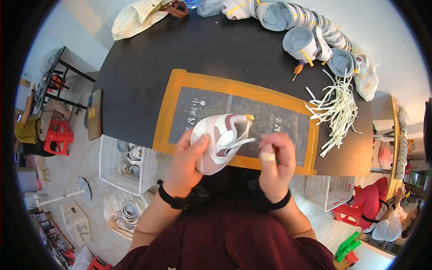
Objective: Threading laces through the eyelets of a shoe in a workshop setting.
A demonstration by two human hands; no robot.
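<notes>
Shoe held over the taped mat

Shoe [219, 140], white with dark red panels, sits above the near edge of the orange-bordered mat [234, 114] on the black table [148, 67]. Her left hand [186, 157] grips its heel, fingers wrapped around it. Her right hand [274, 157], just right of the shoe, pinches a white lace [238, 144]. Loose white laces [337, 110] lie beyond the mat's right end.

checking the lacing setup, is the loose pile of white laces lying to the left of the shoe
No, the pile of white laces lies on the table's right side, beyond the right hand, while the left hand holds the shoe.
</notes>
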